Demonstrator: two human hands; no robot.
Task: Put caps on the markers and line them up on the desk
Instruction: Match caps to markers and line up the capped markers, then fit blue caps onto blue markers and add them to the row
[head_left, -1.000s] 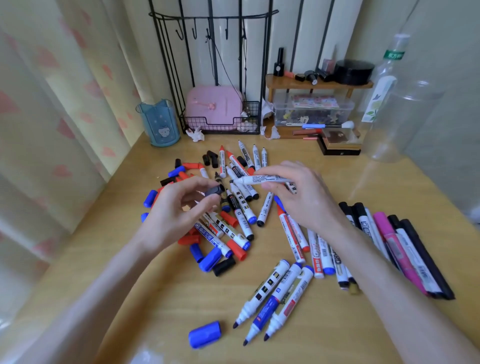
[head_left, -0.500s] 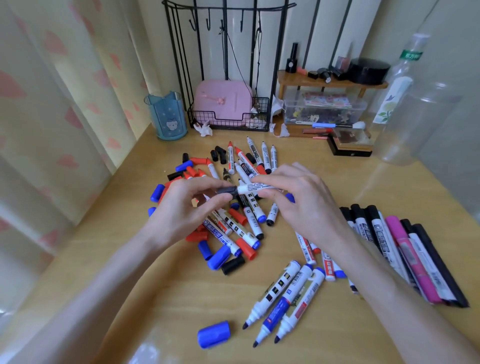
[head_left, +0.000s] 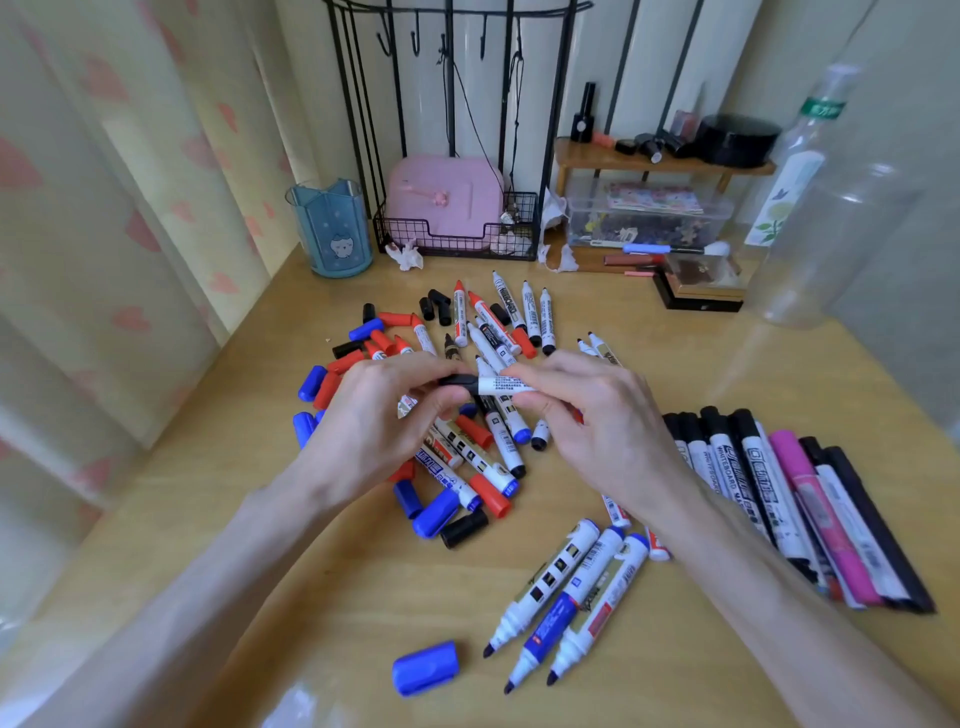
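Observation:
A white marker lies level between my hands above the pile. My right hand grips its barrel. My left hand pinches a black cap that sits on the marker's left end. Under the hands is a heap of uncapped markers and loose caps in red, blue and black. A row of capped markers, black and one pink, lies side by side at the right. Three uncapped markers lie near the front, with a loose blue cap beside them.
The wooden desk meets a curtained wall on the left. At the back stand a blue pen cup, a wire basket with a pink box, a small wooden shelf over a clear box, and a clear bottle at the right.
My left hand brought the black cap to the marker's tip, and the cap now sits on the marker's end. The camera tilted slightly.

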